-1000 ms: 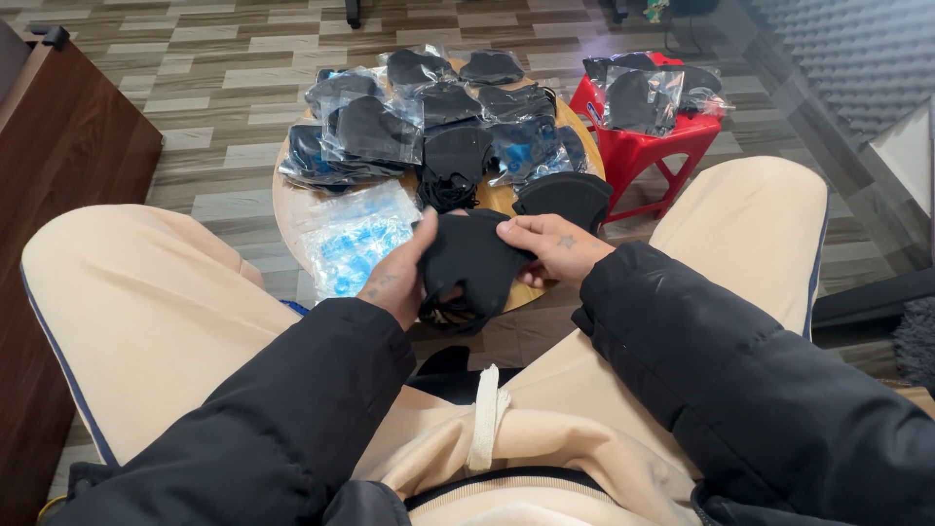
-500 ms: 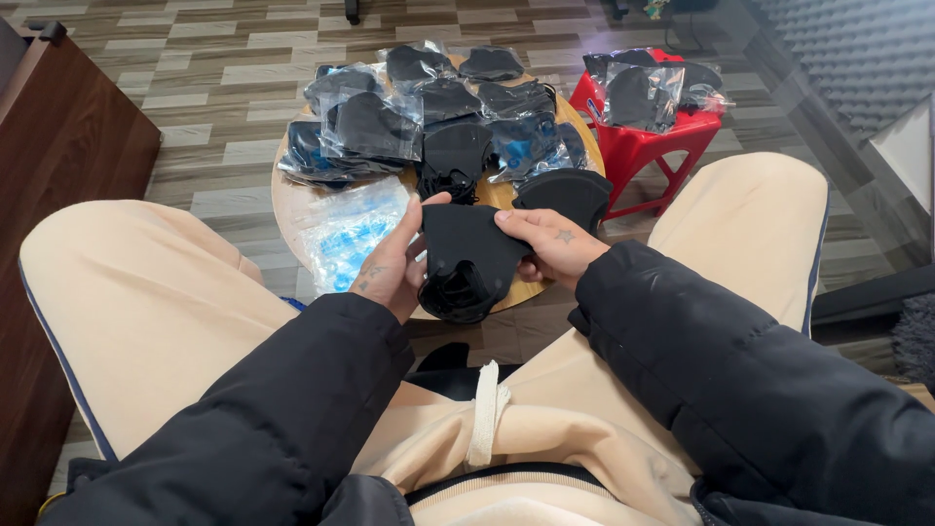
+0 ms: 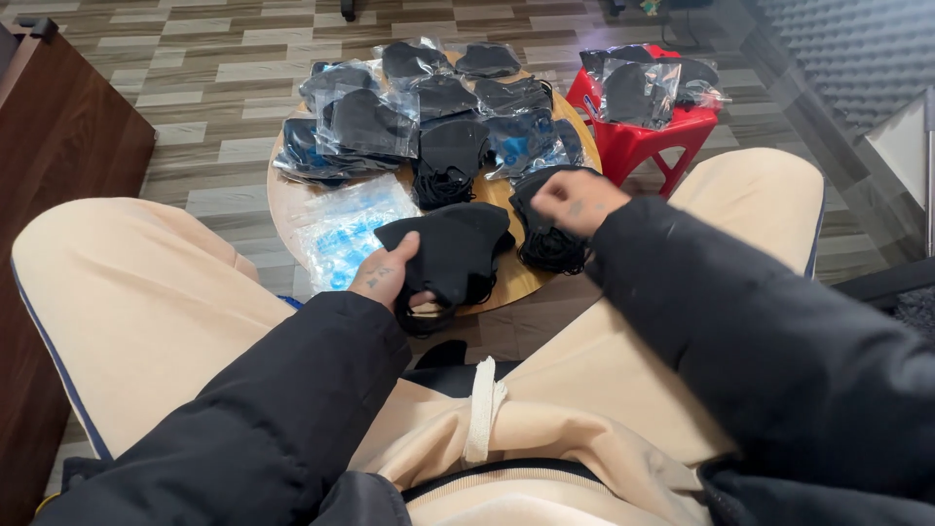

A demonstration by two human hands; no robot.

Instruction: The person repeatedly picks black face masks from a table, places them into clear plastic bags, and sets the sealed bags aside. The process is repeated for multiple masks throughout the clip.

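Our left hand (image 3: pixel 385 273) has its fingers closed on a black face mask (image 3: pixel 453 255) at the round wooden counter's (image 3: pixel 506 278) six o'clock edge. Our right hand (image 3: pixel 575 200), fingers curled with nothing visibly in them, hovers at the mask's two o'clock over a stack of black masks (image 3: pixel 545 239). Bagged masks (image 3: pixel 365 122) crowd twelve o'clock, and a red stool (image 3: pixel 648 141) stands at two.

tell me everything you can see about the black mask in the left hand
The black face mask looks like soft matte fabric, folded flat, with thin black ear loops dangling below it. The left hand grips its near left edge, thumb on top. It hangs over the near rim of the round wooden table, unbagged, beside a loose mask pile.
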